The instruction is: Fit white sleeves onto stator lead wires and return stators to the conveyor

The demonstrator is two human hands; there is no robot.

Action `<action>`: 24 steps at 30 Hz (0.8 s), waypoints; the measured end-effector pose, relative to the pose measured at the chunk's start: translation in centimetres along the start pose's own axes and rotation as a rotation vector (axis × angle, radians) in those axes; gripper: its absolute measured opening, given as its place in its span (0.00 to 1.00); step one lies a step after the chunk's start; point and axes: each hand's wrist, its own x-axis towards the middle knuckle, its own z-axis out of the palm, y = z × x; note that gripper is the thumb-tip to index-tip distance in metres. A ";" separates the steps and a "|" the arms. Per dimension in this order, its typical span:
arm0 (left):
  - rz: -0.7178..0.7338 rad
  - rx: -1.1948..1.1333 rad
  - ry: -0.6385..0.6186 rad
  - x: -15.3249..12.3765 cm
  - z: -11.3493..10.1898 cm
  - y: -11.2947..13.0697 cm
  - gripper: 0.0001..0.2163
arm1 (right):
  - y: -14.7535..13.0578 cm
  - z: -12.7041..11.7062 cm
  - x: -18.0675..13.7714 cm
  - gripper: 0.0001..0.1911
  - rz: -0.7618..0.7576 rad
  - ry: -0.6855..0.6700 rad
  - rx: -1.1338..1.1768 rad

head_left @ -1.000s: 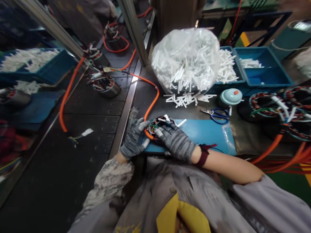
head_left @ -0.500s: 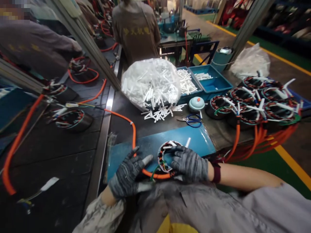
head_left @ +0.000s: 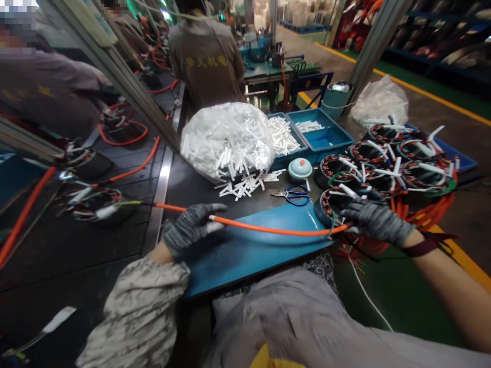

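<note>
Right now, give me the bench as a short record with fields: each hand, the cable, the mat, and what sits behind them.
left hand: grey knit glove, closed around the orange sheathed cable
right hand: grey knit glove, resting on the wound copper stator ring at the mat's right end
cable: runs across the flat blue mat between both hands
behind: clear plastic bag of white tubes, loose white tubes, blue-handled scissors, blue plastic trays
right side: stack of stator rings

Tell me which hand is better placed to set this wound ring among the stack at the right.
Right. The right hand already grips the ring beside the stack; the left hand only holds the orange cable, far off.
</note>
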 end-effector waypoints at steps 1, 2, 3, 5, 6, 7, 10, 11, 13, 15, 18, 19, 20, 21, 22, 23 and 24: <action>-0.009 -0.033 -0.023 0.1 0.2 1.1 0.20 | 1.3 0.0 -0.1 0.16 0.011 -0.003 0.011; 0.011 -0.044 -0.030 0.1 0.4 2.2 0.18 | 2.3 0.1 -0.3 0.16 0.015 0.001 0.027; 0.056 -0.042 -0.031 -0.1 0.6 3.3 0.17 | 2.8 0.3 -0.5 0.16 0.020 0.016 0.034; 0.167 -0.031 -0.011 -0.5 0.8 5.0 0.14 | 2.7 0.8 -1.1 0.17 0.066 0.082 -0.003; 0.206 -0.025 0.001 -0.8 0.9 5.6 0.14 | 2.0 1.2 -1.5 0.18 0.116 0.158 -0.046; 0.229 -0.014 0.015 -1.0 0.9 6.2 0.14 | 0.9 1.6 -1.9 0.18 0.177 0.258 -0.091; 0.199 0.027 0.049 -1.6 0.7 7.7 0.17 | -4.1 3.2 -3.5 0.22 0.339 0.709 -0.140; 0.180 0.038 0.053 -1.8 0.7 8.0 0.17 | -6.0 3.7 -4.0 0.24 0.354 0.817 -0.137; 0.153 0.057 0.061 -1.9 0.6 8.5 0.15 | -10.1 4.7 -4.6 0.23 0.245 0.872 -0.039; 0.165 0.078 0.083 -1.9 0.6 8.9 0.14 | -13.9 5.2 -4.2 0.16 0.056 0.746 0.166; 0.225 0.101 0.110 -1.7 1.1 9.9 0.15 | -18.1 5.1 -1.3 0.07 -0.210 0.453 0.368; 0.254 0.096 0.107 -1.6 1.4 10.3 0.16 | -19.1 4.8 0.1 0.09 -0.232 0.410 0.450; 0.279 0.088 0.091 -1.6 1.8 10.9 0.17 | -19.8 4.4 1.6 0.14 -0.200 0.369 0.557; 0.294 0.078 0.065 -1.7 2.1 11.4 0.18 | -20.2 3.9 3.0 0.20 -0.154 0.341 0.684; 0.302 0.062 0.033 -1.8 2.5 11.8 0.19 | -20.4 3.4 4.2 0.24 -0.123 0.315 0.803; 0.295 0.043 0.001 -2.0 2.8 12.0 0.20 | -20.3 2.7 5.1 0.26 -0.124 0.295 0.898; 0.268 0.030 -0.023 -2.3 2.9 11.9 0.20 | -20.1 1.9 5.6 0.25 -0.149 0.278 0.940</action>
